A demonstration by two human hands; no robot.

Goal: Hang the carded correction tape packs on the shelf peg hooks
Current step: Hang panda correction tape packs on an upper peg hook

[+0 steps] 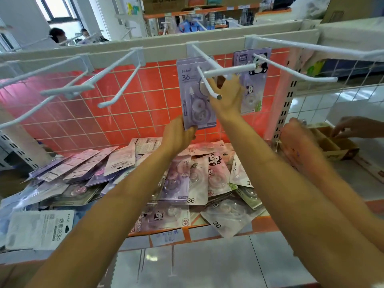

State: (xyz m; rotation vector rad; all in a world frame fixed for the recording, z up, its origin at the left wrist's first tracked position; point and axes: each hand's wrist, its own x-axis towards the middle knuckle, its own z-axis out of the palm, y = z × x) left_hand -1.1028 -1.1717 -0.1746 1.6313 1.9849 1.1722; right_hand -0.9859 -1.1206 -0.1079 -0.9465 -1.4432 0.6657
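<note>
The left grip [178, 134] pinches the bottom edge of one purple pack [192, 90] printed "BoBo 36", held upright at a white peg hook [210, 88]. The right grip [226, 98] sits at its right edge; I cannot tell whether it pinches. One panda pack [255, 91] hangs on the neighbouring hook. Heaped packs [187, 179] on the shelf [264, 225] show "36" and "PANDA".

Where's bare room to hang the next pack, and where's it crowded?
Bare: the hooks left of the held pack, before the orange grid. Crowded: the shelf pile below, and the right hook already carrying a panda pack.
</note>
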